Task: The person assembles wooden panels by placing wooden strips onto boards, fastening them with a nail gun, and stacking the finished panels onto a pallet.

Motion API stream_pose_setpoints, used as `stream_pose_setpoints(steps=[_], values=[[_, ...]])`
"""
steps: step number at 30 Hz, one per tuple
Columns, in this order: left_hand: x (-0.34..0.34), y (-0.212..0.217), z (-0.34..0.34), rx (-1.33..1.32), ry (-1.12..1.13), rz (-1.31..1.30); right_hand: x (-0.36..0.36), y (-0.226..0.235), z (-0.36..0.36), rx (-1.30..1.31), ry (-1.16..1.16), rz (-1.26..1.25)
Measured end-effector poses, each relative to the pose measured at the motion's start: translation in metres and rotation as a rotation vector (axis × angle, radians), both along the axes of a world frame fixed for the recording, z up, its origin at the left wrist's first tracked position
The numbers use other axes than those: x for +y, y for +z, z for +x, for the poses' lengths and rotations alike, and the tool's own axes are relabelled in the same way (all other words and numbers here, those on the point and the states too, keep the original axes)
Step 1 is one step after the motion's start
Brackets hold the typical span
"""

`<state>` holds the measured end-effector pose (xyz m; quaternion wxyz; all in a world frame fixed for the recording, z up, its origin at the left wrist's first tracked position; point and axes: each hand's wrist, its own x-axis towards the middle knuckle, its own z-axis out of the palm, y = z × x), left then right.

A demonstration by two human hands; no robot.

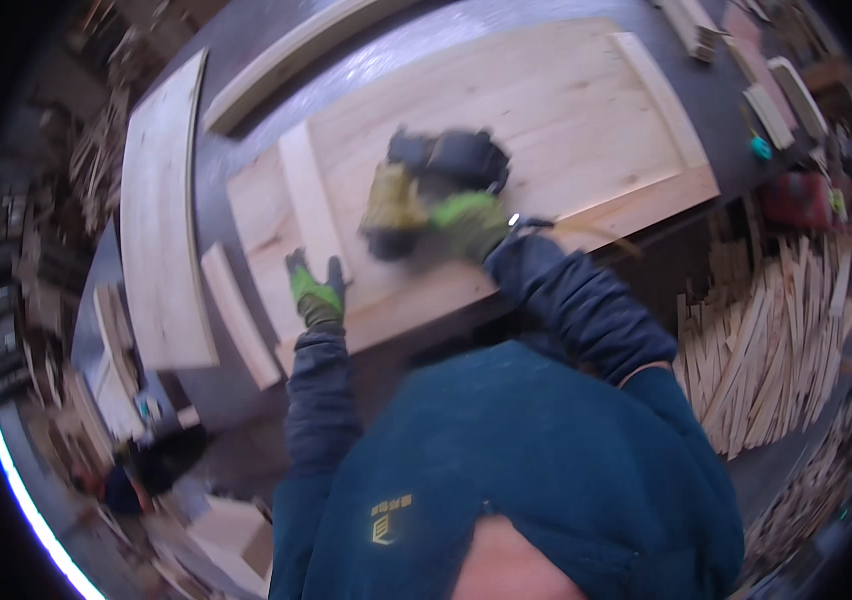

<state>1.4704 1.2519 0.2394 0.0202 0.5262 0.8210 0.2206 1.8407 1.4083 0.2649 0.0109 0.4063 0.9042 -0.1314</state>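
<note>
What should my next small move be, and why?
Perhaps ease the yellow-and-black tool in your right hand left toward the pale wood strip: your left hand is at the strip's near end, and the tool is to the strip's right.

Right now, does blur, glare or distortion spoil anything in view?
Head view: the tool and right grip look smeared, the left grip clearer; head view: glare whitens the table beyond the panel; same view: the beam looks bowed, likely by the lens.

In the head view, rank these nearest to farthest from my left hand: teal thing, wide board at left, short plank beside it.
1. Short plank, just left of your left hand.
2. Wide board, farther left.
3. Teal thing, far right.
</note>
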Motion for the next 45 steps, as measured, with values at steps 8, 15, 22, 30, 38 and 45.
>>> stream_pose_setpoints(steps=[8,15,22,30,38,45], values=[[-0.272,0.052,0.090,-0.060,0.129,-0.066,0.059,0.038,0.073,0.273,0.199,0.271],[-0.452,-0.004,0.114,-0.289,0.508,-0.307,-0.117,0.012,0.122,-0.026,0.227,-0.140],[-0.504,-0.071,0.121,-0.433,0.557,-0.439,-0.131,-0.106,0.183,-0.170,0.146,-0.079],[-0.514,-0.088,0.132,-0.528,0.683,-0.355,-0.084,-0.153,0.229,-0.472,0.118,-0.101],[-0.578,-0.079,0.100,-0.329,0.790,-0.169,-0.040,-0.090,0.094,-0.870,0.207,-0.406],[-0.614,-0.046,-0.122,-0.231,1.088,-0.111,-0.271,0.037,-0.282,0.337,0.656,-0.463]])
